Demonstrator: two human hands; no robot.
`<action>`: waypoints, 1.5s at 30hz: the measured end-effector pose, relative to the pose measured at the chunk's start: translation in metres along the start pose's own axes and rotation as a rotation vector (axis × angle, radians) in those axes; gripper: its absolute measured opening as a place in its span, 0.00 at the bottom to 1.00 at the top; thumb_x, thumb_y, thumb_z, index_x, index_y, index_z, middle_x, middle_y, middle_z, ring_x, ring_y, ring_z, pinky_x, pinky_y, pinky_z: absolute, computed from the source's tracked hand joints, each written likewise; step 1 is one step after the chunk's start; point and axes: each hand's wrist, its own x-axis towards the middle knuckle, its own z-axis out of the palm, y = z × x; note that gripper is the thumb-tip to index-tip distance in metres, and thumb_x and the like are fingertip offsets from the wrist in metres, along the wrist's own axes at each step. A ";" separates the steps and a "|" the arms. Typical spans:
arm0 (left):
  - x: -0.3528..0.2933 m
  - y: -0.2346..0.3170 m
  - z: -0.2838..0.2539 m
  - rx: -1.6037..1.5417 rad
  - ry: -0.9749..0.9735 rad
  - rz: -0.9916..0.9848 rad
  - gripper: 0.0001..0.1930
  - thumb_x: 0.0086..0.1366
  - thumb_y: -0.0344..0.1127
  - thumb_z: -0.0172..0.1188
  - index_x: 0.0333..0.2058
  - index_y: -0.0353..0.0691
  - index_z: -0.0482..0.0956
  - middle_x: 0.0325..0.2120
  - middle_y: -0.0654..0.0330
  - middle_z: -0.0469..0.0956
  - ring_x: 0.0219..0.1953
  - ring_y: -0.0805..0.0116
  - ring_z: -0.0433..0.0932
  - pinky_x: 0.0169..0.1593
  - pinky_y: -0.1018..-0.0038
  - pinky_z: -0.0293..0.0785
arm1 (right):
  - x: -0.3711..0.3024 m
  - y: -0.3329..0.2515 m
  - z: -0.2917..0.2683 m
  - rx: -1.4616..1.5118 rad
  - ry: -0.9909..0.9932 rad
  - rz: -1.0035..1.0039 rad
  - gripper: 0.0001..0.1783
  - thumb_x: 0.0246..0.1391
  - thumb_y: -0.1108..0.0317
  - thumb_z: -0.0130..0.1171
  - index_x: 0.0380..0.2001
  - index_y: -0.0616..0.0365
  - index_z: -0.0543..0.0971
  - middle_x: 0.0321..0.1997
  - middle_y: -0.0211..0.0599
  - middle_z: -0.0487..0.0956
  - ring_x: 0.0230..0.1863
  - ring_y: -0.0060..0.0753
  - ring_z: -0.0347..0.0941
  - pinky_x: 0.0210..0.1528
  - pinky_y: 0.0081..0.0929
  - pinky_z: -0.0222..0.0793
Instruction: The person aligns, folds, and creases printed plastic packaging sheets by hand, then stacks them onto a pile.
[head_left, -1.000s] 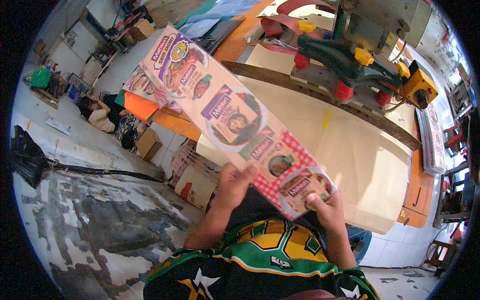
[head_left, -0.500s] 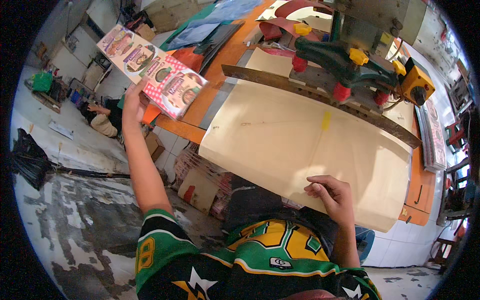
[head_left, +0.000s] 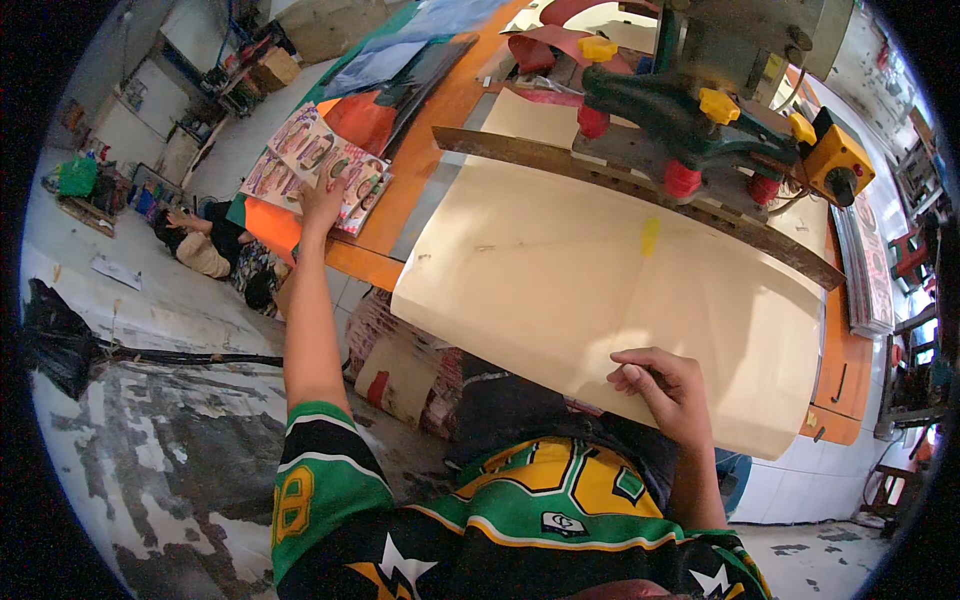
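My left hand (head_left: 322,205) lies over a colourful printed sheet (head_left: 361,199) with food pictures at the left end of the table. Its fingers are on top of the sheet and look spread. Similar prints show under and beside that sheet, above an orange sheet (head_left: 272,226). My right hand (head_left: 668,392) is over the near edge of a large cream sheet (head_left: 520,280), fingers loosely bent, thumb apart, nothing visible in it. The cream sheet covers the press bed and curves down at its near edge. A long metal bar (head_left: 530,161) of the press crosses above it.
The press head (head_left: 650,115) has yellow knobs and red feet; a yellow control box (head_left: 838,170) hangs at its right. Plastic-wrapped prints (head_left: 868,265) stand at the far right. Blue plastic sheets (head_left: 385,65) lie at the back left. Another person (head_left: 205,245) sits low on the left.
My left hand has brought the printed sheet down and inward onto the prints at the table's left end, and its fingers now lie on top. My right hand has hardly moved.
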 end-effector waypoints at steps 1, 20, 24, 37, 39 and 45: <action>0.000 0.006 0.002 -0.002 -0.004 0.001 0.44 0.68 0.73 0.42 0.76 0.56 0.52 0.70 0.20 0.43 0.74 0.21 0.41 0.75 0.45 0.40 | 0.001 0.001 0.000 -0.008 0.001 -0.001 0.11 0.68 0.72 0.58 0.49 0.65 0.83 0.36 0.41 0.86 0.38 0.28 0.84 0.43 0.25 0.80; 0.024 0.061 0.020 -0.029 -0.019 -0.240 0.42 0.69 0.70 0.42 0.76 0.61 0.49 0.75 0.34 0.40 0.77 0.30 0.35 0.75 0.42 0.33 | 0.001 -0.004 0.002 -0.083 0.022 -0.019 0.11 0.67 0.72 0.58 0.48 0.64 0.84 0.34 0.40 0.87 0.35 0.26 0.84 0.40 0.24 0.79; 0.044 0.038 0.027 -0.005 -0.013 -0.275 0.41 0.70 0.68 0.41 0.77 0.60 0.48 0.75 0.33 0.37 0.77 0.30 0.33 0.75 0.40 0.32 | 0.005 -0.004 0.003 -0.050 0.005 -0.028 0.11 0.67 0.72 0.58 0.48 0.64 0.84 0.34 0.40 0.87 0.35 0.26 0.84 0.40 0.24 0.79; 0.036 0.053 0.040 0.479 -0.051 0.017 0.30 0.72 0.57 0.43 0.69 0.56 0.66 0.67 0.43 0.64 0.69 0.37 0.60 0.72 0.37 0.47 | -0.001 -0.007 0.003 -0.106 0.056 -0.013 0.11 0.68 0.71 0.57 0.47 0.64 0.84 0.33 0.39 0.86 0.36 0.26 0.84 0.42 0.25 0.80; 0.030 0.066 0.054 0.604 -0.028 0.167 0.24 0.73 0.50 0.43 0.64 0.56 0.74 0.63 0.54 0.74 0.63 0.41 0.71 0.70 0.36 0.54 | -0.003 -0.005 0.000 -0.121 0.100 0.000 0.11 0.69 0.70 0.56 0.47 0.63 0.84 0.33 0.39 0.86 0.37 0.26 0.84 0.42 0.25 0.80; 0.066 0.004 0.048 0.235 -0.095 0.118 0.29 0.73 0.56 0.41 0.69 0.59 0.65 0.66 0.51 0.67 0.66 0.37 0.66 0.69 0.39 0.56 | -0.031 -0.017 -0.043 -0.020 0.153 -0.128 0.11 0.68 0.71 0.57 0.47 0.65 0.83 0.32 0.38 0.86 0.36 0.26 0.83 0.40 0.26 0.80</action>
